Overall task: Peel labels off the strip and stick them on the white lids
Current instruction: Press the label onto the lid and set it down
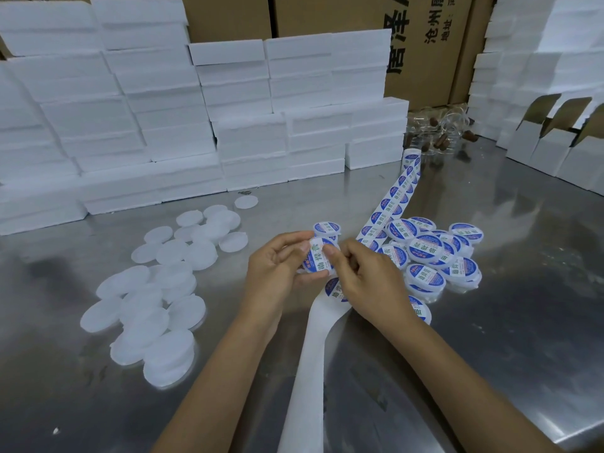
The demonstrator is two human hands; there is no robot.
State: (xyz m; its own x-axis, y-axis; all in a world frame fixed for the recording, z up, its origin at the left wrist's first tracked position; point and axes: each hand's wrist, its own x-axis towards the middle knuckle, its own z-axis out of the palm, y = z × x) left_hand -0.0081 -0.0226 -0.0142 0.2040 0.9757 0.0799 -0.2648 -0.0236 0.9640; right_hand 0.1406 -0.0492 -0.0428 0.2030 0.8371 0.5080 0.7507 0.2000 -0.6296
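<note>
My left hand (277,266) holds a white lid (315,269) above the middle of the metal table (490,322). A blue and white label covers the lid's top, and my right hand (366,276) presses its thumb on it. The label strip (395,194) runs from a roll at the back down under my right hand. Its bare white backing (310,361) trails toward me. Several plain white lids (153,308) lie scattered on the left. Several labelled lids (434,253) are heaped on the right.
Stacks of white foam boxes (170,125) wall off the back and left. Brown cartons (425,44) stand behind them. Open white cardboard boxes (555,145) sit at the right rear, with clear jars and brown caps (441,132) beside them.
</note>
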